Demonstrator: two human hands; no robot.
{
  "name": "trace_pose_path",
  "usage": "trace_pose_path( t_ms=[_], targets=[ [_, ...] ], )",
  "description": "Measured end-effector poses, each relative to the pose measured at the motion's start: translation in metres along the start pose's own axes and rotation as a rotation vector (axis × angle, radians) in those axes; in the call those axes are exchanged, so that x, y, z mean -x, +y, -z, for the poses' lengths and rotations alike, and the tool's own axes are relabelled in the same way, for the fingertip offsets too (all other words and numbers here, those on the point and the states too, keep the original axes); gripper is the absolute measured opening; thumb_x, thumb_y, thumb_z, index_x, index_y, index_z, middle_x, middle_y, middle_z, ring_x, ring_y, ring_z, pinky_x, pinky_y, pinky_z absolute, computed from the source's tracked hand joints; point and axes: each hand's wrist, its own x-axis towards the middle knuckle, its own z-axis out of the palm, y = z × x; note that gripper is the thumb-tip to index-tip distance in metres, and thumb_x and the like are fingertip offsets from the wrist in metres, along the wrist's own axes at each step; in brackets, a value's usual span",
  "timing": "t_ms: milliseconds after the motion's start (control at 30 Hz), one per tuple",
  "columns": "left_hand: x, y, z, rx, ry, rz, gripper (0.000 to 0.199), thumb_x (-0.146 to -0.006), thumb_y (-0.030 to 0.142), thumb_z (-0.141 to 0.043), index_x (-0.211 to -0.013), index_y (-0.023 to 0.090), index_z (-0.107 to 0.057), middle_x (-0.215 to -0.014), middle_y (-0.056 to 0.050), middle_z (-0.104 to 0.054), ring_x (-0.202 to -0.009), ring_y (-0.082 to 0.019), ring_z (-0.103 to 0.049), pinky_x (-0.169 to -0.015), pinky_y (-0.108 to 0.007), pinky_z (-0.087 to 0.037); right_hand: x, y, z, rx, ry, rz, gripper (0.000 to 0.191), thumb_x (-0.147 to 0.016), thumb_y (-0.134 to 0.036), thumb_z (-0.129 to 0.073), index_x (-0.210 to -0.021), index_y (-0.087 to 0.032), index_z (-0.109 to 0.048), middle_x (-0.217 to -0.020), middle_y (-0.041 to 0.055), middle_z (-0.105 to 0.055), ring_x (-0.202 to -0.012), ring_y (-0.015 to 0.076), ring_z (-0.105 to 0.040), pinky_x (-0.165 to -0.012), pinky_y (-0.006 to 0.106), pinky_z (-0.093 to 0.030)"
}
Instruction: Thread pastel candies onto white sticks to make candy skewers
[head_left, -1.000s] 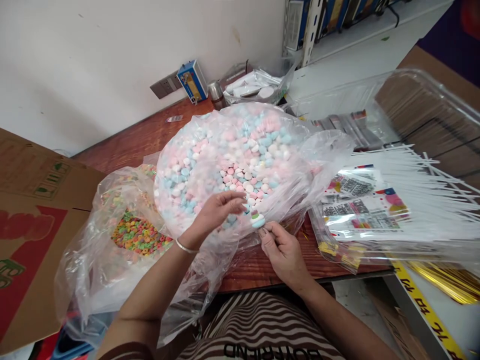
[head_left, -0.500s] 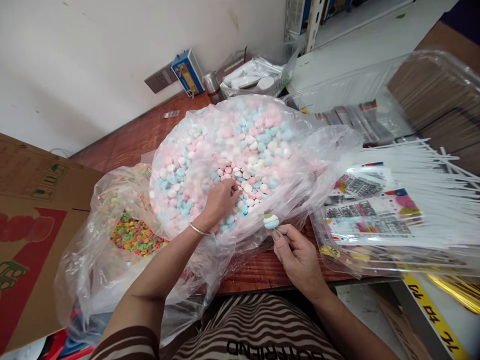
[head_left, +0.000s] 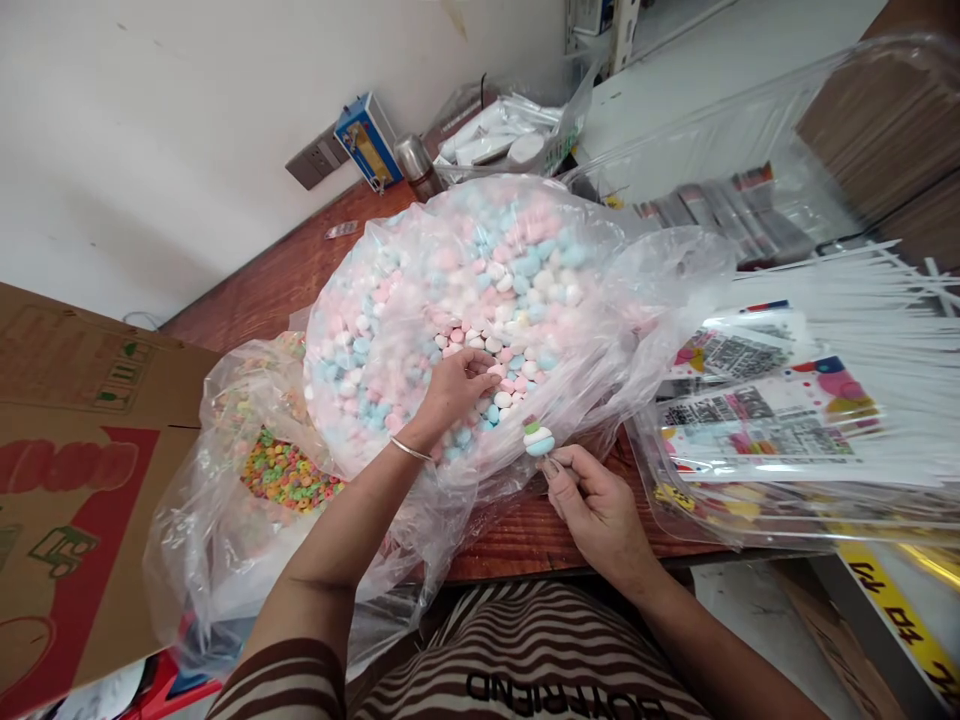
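A large clear plastic bag [head_left: 420, 290] full of pink, white and light blue candies lies on the reddish wooden table [head_left: 517, 545]. In the bag's opening, over the loose candies [head_left: 504, 398], is my left hand [head_left: 457, 385], fingers bent together; whether a candy is between the fingertips cannot be made out. Right of it, at the bag's near edge, my right hand [head_left: 600, 505] pinches the bottom of a small candy stack [head_left: 538, 438] with blue, white and green pieces. The stack stands upright above the fingertips.
A bag of colourful ring-shaped pieces [head_left: 289, 475] and a cardboard box [head_left: 67, 480] are at left. At right, a clear plastic tray [head_left: 652, 490] bears printed packets [head_left: 765, 425] and white sticks [head_left: 847, 310]. Behind stand a metal flask [head_left: 418, 165] and a blue box [head_left: 367, 143].
My left hand has shifted slightly right over the candies, its fingers extending a little more. My right hand still holds the stack. The camera view has shifted a little.
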Motion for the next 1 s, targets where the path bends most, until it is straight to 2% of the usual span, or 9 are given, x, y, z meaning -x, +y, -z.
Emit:
trace_pose_path(
  t_ms=[133,267,400,500,600,700,833,1000],
  targets=[
    [0.001,-0.005,-0.002,-0.309,0.092,-0.108,0.022,-0.075,0.028,-0.076,-0.096,0.02,-0.072,-0.068,0.002,-0.063,-0.066,-0.016,-0.06,-0.062,-0.027,-0.046,-0.001,-0.001,0.0,0.018,-0.003,0.017,0.024,-0.1,-0.035,-0.049,-0.083,-0.02,-0.057,-0.062,-0.005,-0.047,-0.055,0.0103,-0.043,-0.054,0.022,-0.036],
    [-0.001,-0.006,-0.004,-0.365,0.109,-0.17,0.023,-0.071,0.025,-0.079,-0.092,0.019,-0.071,-0.07,0.002,-0.061,-0.068,-0.015,-0.057,-0.062,-0.027,-0.044,-0.002,-0.001,0.0,0.037,-0.001,0.033,0.023,-0.1,-0.034,-0.049,-0.083,-0.02,-0.058,-0.062,-0.005,-0.049,-0.055,0.0102,-0.045,-0.054,0.022,-0.038],
    [0.006,-0.002,-0.003,-0.215,0.111,-0.181,0.021,-0.069,0.022,-0.079,-0.085,0.018,-0.065,-0.08,0.0,-0.064,-0.075,-0.014,-0.06,-0.067,-0.026,-0.048,-0.002,-0.004,0.001,0.09,0.004,0.085,0.022,-0.1,-0.031,-0.048,-0.085,-0.02,-0.059,-0.062,-0.005,-0.051,-0.054,0.0101,-0.048,-0.055,0.021,-0.039],
    [0.025,0.003,-0.002,0.068,0.058,-0.117,0.028,-0.075,0.033,-0.078,-0.09,0.02,-0.058,-0.084,-0.001,-0.067,-0.077,-0.014,-0.066,-0.067,-0.025,-0.052,-0.004,-0.008,0.003,0.167,0.016,0.135,0.02,-0.1,-0.028,-0.046,-0.09,-0.019,-0.061,-0.067,-0.0035,-0.058,-0.057,0.0103,-0.053,-0.058,0.021,-0.04],
    [0.049,0.006,0.0,0.294,-0.015,-0.085,0.04,-0.073,0.041,-0.082,-0.096,0.02,-0.057,-0.085,0.0,-0.068,-0.069,-0.011,-0.066,-0.063,-0.023,-0.052,-0.009,-0.013,0.002,0.249,-0.009,0.16,0.021,-0.1,-0.028,-0.045,-0.093,-0.019,-0.062,-0.07,-0.0022,-0.062,-0.058,0.0111,-0.055,-0.059,0.022,-0.04],
    [0.071,0.006,0.004,0.376,-0.033,-0.095,0.042,-0.071,0.037,-0.086,-0.101,0.019,-0.064,-0.088,0.0,-0.07,-0.068,-0.009,-0.065,-0.065,-0.022,-0.053,-0.013,-0.018,-0.001,0.322,-0.077,0.147,0.024,-0.1,-0.03,-0.044,-0.091,-0.02,-0.063,-0.067,-0.0018,-0.06,-0.056,0.0125,-0.053,-0.058,0.023,-0.039],
    [0.089,0.001,0.012,0.442,-0.054,-0.055,0.039,-0.072,0.036,-0.086,-0.103,0.018,-0.07,-0.093,-0.005,-0.075,-0.083,-0.014,-0.071,-0.077,-0.027,-0.057,-0.011,-0.023,-0.007,0.353,-0.128,0.131,0.026,-0.1,-0.032,-0.043,-0.088,-0.021,-0.063,-0.067,-0.0007,-0.062,-0.057,0.0136,-0.053,-0.059,0.024,-0.039],
    [0.099,-0.006,0.018,0.511,0.044,0.004,0.042,-0.068,0.038,-0.089,-0.099,0.018,-0.07,-0.089,-0.005,-0.077,-0.084,-0.018,-0.074,-0.08,-0.031,-0.059,-0.004,-0.032,-0.012,0.337,-0.135,0.143,0.026,-0.099,-0.031,-0.045,-0.082,-0.021,-0.062,-0.063,-0.0025,-0.058,-0.054,0.012,-0.048,-0.056,0.023,-0.037]
  ],
)
